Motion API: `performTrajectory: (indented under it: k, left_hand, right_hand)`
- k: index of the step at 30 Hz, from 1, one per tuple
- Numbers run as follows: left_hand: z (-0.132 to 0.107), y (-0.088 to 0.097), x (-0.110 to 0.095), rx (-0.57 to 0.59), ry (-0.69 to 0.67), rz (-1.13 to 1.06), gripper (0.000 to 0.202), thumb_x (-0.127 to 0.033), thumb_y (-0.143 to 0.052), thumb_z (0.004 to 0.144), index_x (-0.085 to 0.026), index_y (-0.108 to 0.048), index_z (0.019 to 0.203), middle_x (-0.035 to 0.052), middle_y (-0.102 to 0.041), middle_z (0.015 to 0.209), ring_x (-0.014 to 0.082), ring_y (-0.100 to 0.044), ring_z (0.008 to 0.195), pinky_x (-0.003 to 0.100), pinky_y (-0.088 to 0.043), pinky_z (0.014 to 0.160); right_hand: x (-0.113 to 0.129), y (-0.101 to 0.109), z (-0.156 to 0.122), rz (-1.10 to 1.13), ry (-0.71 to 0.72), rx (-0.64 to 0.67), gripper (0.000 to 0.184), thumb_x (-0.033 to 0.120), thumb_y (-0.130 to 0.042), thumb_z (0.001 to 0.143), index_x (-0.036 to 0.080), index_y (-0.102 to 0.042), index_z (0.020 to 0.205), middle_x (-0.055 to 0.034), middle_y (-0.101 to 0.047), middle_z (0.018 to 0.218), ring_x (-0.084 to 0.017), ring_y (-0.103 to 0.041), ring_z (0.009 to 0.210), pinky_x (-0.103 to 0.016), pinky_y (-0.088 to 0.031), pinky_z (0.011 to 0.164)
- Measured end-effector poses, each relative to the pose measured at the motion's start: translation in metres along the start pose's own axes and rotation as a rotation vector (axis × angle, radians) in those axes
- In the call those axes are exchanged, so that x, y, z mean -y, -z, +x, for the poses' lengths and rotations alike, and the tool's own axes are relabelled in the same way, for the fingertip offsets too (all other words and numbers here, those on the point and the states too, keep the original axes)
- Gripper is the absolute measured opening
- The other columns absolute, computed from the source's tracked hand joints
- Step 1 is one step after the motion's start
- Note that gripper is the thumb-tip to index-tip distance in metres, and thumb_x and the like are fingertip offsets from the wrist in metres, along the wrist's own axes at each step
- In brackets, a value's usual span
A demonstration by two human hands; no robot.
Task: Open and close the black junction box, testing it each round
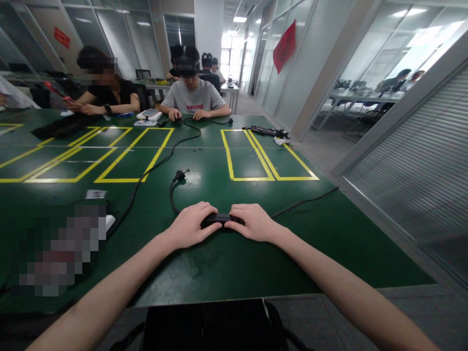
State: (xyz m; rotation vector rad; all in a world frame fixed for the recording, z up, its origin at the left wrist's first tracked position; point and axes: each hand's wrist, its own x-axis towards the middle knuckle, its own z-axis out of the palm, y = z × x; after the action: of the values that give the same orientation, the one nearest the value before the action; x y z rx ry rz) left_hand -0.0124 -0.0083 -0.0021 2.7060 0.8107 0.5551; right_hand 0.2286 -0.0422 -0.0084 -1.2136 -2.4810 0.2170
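A small black block (218, 219), likely a power adapter, lies on the green table (226, 263) in front of me. My left hand (192, 224) grips its left end with curled fingers. My right hand (251, 222) covers its right end, fingers closed over it. A black cable runs from the left end up to a black plug (179, 175) lying loose on the table. Another thin cable (307, 200) leads off to the right, toward the table's edge.
Yellow tape rectangles (252, 156) mark the table. A long black cable (153, 168) crosses toward two seated people at the far side. A white object (108, 222) lies at left, a black tool (266, 130) far right, and a black bag (212, 326) below me.
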Motion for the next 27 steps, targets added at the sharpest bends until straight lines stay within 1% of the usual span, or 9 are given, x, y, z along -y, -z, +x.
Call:
performTrajectory:
  k: [4,8,12,14,17,19,24,25,27]
  left_hand:
    - [0.002,-0.007,-0.011,-0.011,-0.045,0.143,0.045,-0.039,-0.071,0.090,-0.018,-0.057,0.127,0.0116,-0.069,0.119,0.0286,-0.064,0.107,0.042,-0.050,0.092]
    - [0.006,-0.013,-0.016,0.012,-0.010,0.255,0.035,-0.029,-0.074,0.087,-0.018,-0.059,0.116,0.0097,-0.069,0.107,0.0278,-0.065,0.100,0.039,-0.050,0.086]
    - [0.008,-0.014,-0.015,0.054,0.004,0.303,0.026,-0.023,-0.074,0.085,-0.018,-0.058,0.106,0.0079,-0.068,0.100,0.0263,-0.065,0.094,0.037,-0.049,0.081]
    - [0.008,-0.014,-0.014,0.064,-0.011,0.307,0.023,-0.023,-0.072,0.086,-0.017,-0.058,0.104,0.0078,-0.067,0.097,0.0261,-0.065,0.091,0.037,-0.048,0.079]
    - [0.008,-0.014,-0.011,0.059,-0.034,0.301,0.018,-0.025,-0.068,0.089,-0.018,-0.057,0.101,0.0067,-0.066,0.094,0.0255,-0.064,0.088,0.037,-0.047,0.077]
    - [0.007,-0.014,-0.011,0.044,-0.046,0.316,0.015,-0.021,-0.066,0.089,-0.019,-0.057,0.101,0.0068,-0.066,0.093,0.0256,-0.063,0.088,0.037,-0.046,0.077]
    - [0.005,-0.015,-0.013,-0.047,-0.017,0.392,0.041,-0.008,-0.058,0.085,-0.018,-0.055,0.124,0.0119,-0.067,0.109,0.0297,-0.062,0.100,0.041,-0.045,0.082]
    - [0.005,-0.015,-0.014,-0.046,-0.004,0.401,0.043,-0.007,-0.057,0.084,-0.018,-0.055,0.125,0.0121,-0.067,0.109,0.0298,-0.061,0.101,0.041,-0.044,0.082]
    - [0.005,-0.017,-0.015,-0.017,0.013,0.412,0.035,-0.005,-0.054,0.082,-0.018,-0.059,0.115,0.0109,-0.068,0.100,0.0290,-0.062,0.096,0.041,-0.044,0.080]
  right_hand:
    - [0.001,-0.005,0.001,0.037,-0.009,-0.052,0.037,0.043,-0.059,0.103,0.019,-0.060,0.074,-0.0020,-0.062,0.074,-0.016,-0.058,0.069,-0.028,-0.035,0.063]
    - [0.001,-0.004,0.002,0.106,-0.032,-0.059,0.039,0.041,-0.052,0.106,0.019,-0.059,0.074,-0.0012,-0.061,0.073,-0.015,-0.056,0.068,-0.028,-0.034,0.064]
    - [0.001,0.001,0.002,0.187,-0.025,0.003,0.041,0.038,-0.041,0.109,0.019,-0.058,0.077,-0.0008,-0.060,0.074,-0.014,-0.054,0.068,-0.027,-0.035,0.065]
    - [0.002,0.004,0.001,0.220,-0.021,0.029,0.037,0.042,-0.048,0.106,0.020,-0.057,0.078,-0.0001,-0.060,0.075,-0.014,-0.053,0.067,-0.026,-0.034,0.064]
    - [0.006,0.003,0.001,0.229,-0.051,0.045,0.038,0.049,-0.071,0.091,0.020,-0.052,0.074,0.0024,-0.055,0.070,-0.013,-0.048,0.062,-0.026,-0.030,0.060]
    - [0.007,0.002,0.001,0.239,-0.088,0.050,0.041,0.047,-0.075,0.087,0.021,-0.048,0.071,0.0043,-0.052,0.066,-0.012,-0.044,0.059,-0.025,-0.028,0.058]
    - [0.005,-0.001,0.002,0.324,-0.153,0.084,0.040,0.047,-0.067,0.092,0.021,-0.046,0.070,0.0066,-0.047,0.063,-0.010,-0.040,0.056,-0.026,-0.026,0.057]
    - [0.004,-0.001,0.003,0.342,-0.162,0.094,0.041,0.047,-0.064,0.094,0.021,-0.046,0.070,0.0067,-0.046,0.062,-0.010,-0.040,0.056,-0.026,-0.026,0.057]
    - [0.002,0.000,0.003,0.364,-0.171,0.121,0.043,0.047,-0.057,0.099,0.020,-0.046,0.067,0.0061,-0.046,0.060,-0.011,-0.040,0.056,-0.026,-0.027,0.057]
